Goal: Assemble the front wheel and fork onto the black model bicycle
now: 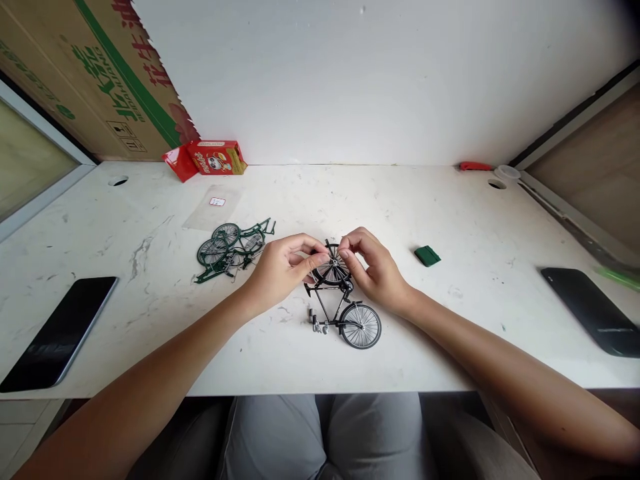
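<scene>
A black miniature bicycle (361, 325) lies on the white table in front of me, one wheel towards me and the other between my hands. My left hand (283, 267) has thumb and fingers pinched at the left side of the far wheel (334, 267). At that wheel's right edge, my right hand (375, 270) is closed, thumb against curled fingers; whatever is between these fingertips is hidden or too small to tell. Left of my left hand lie dark green miniature bicycle parts (233, 247), with wheels and frame pieces close together.
A small dark green piece (427, 256) lies to the right. Phone-like black slabs lie at left (63, 333) and right (593, 310). Behind are a clear plastic bag (213, 208), a red box (220, 159), a red tool-like object (475, 166) and a clear round lid (507, 173).
</scene>
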The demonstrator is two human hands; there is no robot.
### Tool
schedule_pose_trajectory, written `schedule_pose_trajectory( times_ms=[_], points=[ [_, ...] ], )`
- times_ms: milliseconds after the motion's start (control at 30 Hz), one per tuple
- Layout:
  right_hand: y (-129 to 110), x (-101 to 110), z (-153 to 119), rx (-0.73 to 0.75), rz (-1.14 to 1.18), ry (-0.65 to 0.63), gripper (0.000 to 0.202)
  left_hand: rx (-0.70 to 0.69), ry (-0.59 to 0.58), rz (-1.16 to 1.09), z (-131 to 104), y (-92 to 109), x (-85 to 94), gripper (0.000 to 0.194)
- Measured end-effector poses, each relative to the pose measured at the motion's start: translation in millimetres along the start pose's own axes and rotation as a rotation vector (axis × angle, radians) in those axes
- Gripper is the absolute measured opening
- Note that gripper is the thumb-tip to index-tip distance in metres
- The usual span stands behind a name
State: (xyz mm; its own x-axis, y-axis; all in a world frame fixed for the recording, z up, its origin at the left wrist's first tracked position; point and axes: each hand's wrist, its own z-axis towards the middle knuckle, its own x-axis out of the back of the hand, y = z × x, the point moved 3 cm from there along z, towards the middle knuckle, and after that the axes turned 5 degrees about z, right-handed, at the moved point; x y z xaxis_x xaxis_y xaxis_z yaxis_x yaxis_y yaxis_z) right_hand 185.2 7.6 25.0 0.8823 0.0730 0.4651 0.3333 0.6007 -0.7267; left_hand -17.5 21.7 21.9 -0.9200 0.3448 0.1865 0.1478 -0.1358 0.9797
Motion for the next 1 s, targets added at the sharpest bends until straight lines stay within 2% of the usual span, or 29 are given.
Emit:
schedule_pose_trajectory(
  times_ms=[767, 867, 1000],
  points=[
    [2.8, -0.2, -0.4, 0.004, -0.02, -0.045, 0.005, -0.059, 0.07, 0.064, -0.6, -3.3, 0.7, 0.031],
    [1.5, 0.8, -0.1, 0.03, -0.039, -0.029, 0.004, -0.062, 0.068, 0.068, 0.0, -4.8, 1.0, 0.03],
    [0.8, -0.2, -0.8, -0.006, -0.014, -0.009, 0.006, -0.056, 0.059, 0.072, -0.1, -5.7, 0.3, 0.028]
  ],
)
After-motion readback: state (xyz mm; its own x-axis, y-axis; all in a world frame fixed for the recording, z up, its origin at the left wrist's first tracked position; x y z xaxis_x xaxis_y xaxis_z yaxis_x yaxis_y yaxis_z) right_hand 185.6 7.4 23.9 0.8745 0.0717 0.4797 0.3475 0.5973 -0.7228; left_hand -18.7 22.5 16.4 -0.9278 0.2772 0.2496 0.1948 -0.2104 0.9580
